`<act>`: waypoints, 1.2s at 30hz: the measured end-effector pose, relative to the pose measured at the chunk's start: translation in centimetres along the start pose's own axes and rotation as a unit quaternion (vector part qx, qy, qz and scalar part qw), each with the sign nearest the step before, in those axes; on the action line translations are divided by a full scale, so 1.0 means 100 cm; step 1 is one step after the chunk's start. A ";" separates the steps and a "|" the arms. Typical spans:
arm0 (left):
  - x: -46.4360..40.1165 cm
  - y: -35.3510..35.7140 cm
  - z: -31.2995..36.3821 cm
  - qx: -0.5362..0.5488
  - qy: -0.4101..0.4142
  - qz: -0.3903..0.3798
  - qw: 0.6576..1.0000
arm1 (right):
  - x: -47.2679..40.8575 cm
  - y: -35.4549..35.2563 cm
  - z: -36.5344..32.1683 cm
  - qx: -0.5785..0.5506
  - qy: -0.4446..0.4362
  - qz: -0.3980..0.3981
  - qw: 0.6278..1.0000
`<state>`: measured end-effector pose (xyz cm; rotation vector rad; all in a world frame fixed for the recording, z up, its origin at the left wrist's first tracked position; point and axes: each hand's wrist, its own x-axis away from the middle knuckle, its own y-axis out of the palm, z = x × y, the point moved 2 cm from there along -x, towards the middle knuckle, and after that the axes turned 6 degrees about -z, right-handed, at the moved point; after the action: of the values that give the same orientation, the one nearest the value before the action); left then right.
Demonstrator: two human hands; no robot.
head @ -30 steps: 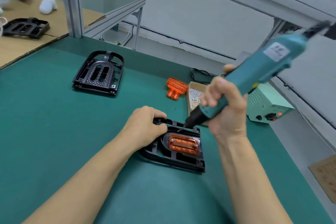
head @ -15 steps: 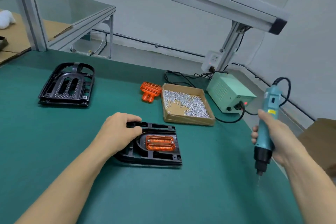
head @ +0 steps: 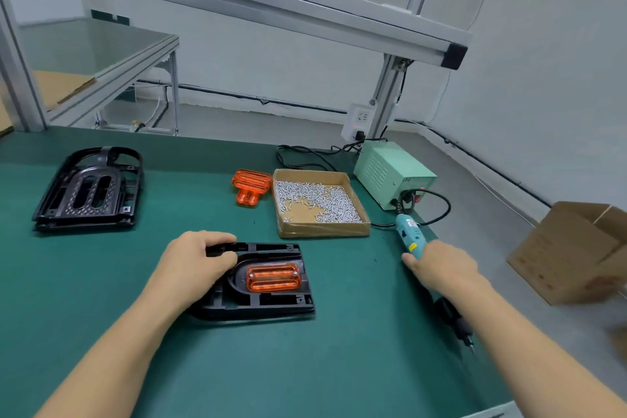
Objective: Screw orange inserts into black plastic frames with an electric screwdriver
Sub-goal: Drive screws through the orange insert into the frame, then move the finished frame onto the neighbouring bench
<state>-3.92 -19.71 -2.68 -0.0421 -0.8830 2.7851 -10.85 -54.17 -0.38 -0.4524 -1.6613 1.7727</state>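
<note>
Frame: black frame (head: 258, 285) lies flat, lower centre of picture, orange insert (head: 273, 278) seated in it
Left hand: left hand (head: 195, 261) grips frame's upper-left edge, fingers curled over it
Right hand: right hand (head: 441, 265), right of frame and apart from it, grasps teal screwdriver (head: 412, 239) lying low on green mat (head: 101, 282), bit toward lower right
Upper centre: spare inserts (head: 251, 185) beside screw box (head: 319, 202)
Upper left: second frame stack (head: 90, 188)

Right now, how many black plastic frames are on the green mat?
2: near frame under the left hand, orange insert fitted; far-left frame, possibly a stack, so more may be hidden.
</note>
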 end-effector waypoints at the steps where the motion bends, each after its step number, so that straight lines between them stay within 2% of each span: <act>1: 0.000 0.000 0.000 0.000 0.002 0.001 1.000 | 0.000 0.000 -0.003 0.029 -0.005 -0.001 1.000; 3: -0.001 0.000 -0.001 0.002 0.006 0.002 1.000 | -0.001 0.001 -0.006 0.056 -0.012 0.000 0.998; 11: -0.001 0.000 0.000 -0.001 0.005 0.001 1.000 | 0.001 -0.001 0.000 0.044 -0.019 -0.005 0.999; 21: 0.000 -0.002 -0.002 0.014 0.002 -0.008 1.000 | 0.000 -0.001 0.021 -0.076 -0.103 -0.046 0.991; 30: 0.009 -0.022 -0.007 0.133 0.019 -0.009 0.991 | 0.017 -0.015 0.027 -0.140 -0.124 -0.096 0.978; 32: 0.018 -0.032 -0.011 0.151 0.025 -0.018 0.988 | 0.024 -0.022 0.025 -0.142 -0.133 -0.084 0.977; 36: 0.034 -0.045 -0.024 0.104 0.016 -0.081 0.991 | 0.039 -0.034 0.008 -0.119 -0.191 -0.030 0.974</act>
<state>-6.16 -14.06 -1.92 0.0186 -0.5584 2.6995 -13.46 -52.24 3.72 -0.1661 -2.1442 1.7000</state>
